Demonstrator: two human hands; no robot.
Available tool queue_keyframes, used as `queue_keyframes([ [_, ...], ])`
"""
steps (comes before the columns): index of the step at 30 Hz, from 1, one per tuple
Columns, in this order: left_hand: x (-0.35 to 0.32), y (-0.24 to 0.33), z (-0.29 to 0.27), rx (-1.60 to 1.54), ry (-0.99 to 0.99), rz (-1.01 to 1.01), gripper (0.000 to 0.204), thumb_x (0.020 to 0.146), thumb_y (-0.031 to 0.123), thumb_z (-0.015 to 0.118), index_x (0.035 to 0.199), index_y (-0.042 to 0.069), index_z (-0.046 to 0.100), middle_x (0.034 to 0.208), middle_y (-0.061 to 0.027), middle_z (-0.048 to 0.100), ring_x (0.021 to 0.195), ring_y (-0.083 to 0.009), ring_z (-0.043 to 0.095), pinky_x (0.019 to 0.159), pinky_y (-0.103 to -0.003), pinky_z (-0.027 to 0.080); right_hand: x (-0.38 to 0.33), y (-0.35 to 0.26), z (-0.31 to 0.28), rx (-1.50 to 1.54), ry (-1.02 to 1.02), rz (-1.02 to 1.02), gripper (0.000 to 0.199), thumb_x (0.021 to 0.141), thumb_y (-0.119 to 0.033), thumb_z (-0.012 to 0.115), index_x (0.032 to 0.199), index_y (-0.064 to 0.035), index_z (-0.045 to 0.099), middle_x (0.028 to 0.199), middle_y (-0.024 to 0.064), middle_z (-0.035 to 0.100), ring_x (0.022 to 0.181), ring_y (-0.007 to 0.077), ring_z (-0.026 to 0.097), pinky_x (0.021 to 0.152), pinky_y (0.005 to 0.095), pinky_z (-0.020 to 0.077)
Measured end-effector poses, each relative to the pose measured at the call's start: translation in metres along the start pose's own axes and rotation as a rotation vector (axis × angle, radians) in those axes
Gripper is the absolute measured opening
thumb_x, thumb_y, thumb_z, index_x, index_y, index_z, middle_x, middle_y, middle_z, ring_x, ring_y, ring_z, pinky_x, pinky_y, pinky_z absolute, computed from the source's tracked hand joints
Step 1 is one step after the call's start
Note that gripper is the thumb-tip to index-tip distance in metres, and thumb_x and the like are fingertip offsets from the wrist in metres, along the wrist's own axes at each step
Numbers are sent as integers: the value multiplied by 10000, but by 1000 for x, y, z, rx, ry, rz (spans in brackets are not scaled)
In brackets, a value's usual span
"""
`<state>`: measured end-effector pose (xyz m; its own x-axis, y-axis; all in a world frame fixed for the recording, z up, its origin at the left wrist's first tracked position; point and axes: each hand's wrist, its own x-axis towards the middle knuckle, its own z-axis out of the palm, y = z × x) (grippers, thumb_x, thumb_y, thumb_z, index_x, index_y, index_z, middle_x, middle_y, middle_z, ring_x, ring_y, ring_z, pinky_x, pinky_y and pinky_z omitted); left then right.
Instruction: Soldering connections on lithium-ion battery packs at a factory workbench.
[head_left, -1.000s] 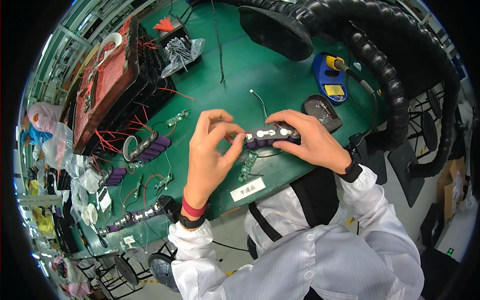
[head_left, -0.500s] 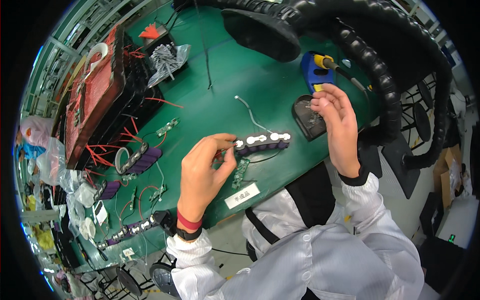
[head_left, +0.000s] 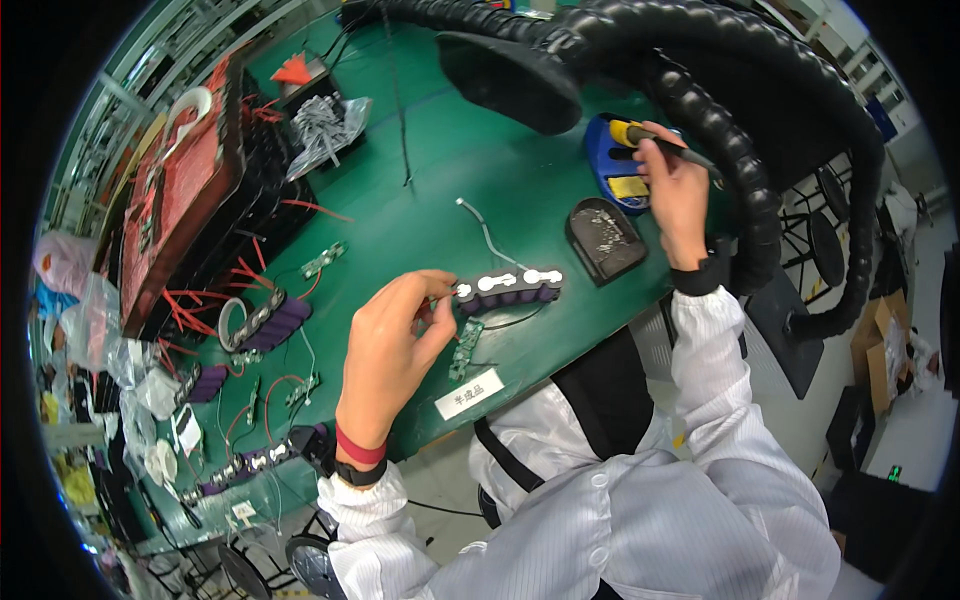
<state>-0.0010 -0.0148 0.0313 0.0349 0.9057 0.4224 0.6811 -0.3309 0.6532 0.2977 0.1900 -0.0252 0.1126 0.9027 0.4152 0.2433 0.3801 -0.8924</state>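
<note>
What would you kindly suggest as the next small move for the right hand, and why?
I would probably lift the soldering iron clear of the blue stand: the right hand grips its handle, with the yellow end over that stand, while the left hand is at the left end of the purple battery pack.

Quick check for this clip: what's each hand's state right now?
Left hand: closed at the purple battery pack's left end; what it pinches can't be told.
Right hand: closed, holding the soldering iron.
</note>
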Motion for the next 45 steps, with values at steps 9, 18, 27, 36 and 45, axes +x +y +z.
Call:
queue_keyframes([
  [9, -1, -6, 0, -37, 1, -8, 114, 861, -62, 708, 941, -11, 645, 1033, -85, 786, 642, -132, 600, 589, -266, 490, -29, -28, -9, -51, 8, 14, 304, 1112, -212, 570, 1249, 25, 704, 951, 111, 761, 829, 137, 738, 775, 281, 599],
  [18, -1, -5, 3, -23, 7, -21, 115, 866, -66, 706, 951, -15, 646, 1047, -92, 789, 650, -133, 605, 596, -264, 494, -22, -7, -19, -82, 71, -94, 267, 1009, -159, 741, 1228, -18, 681, 868, -11, 666, 750, 31, 574, 675, 198, 457],
  [27, -5, -9, 1, -10, 22, -8, 131, 853, -77, 710, 947, -17, 641, 1040, -97, 786, 654, -145, 606, 592, -267, 492, -64, -46, -35, -109, 204, -90, 261, 1046, -158, 687, 1230, 24, 725, 1067, 80, 725, 864, 88, 664, 745, 237, 555],
  [36, -1, -11, 4, 34, 51, 52, 144, 827, -89, 703, 934, -3, 657, 1034, -81, 793, 666, -144, 606, 582, -266, 481, -133, -55, -65, -299, -167, -21, 208, 1006, -67, 636, 1174, 32, 708, 939, 89, 700, 802, 134, 667, 733, 267, 501],
  [45, -1, -11, 3, 64, 34, 53, 131, 833, -80, 711, 933, 0, 681, 1026, -73, 794, 676, -139, 614, 587, -263, 478, -156, -102, -53, -173, -49, -144, 398, 951, -4, 742, 1332, 34, 638, 1112, 164, 683, 873, 208, 701, 797, 316, 559],
])
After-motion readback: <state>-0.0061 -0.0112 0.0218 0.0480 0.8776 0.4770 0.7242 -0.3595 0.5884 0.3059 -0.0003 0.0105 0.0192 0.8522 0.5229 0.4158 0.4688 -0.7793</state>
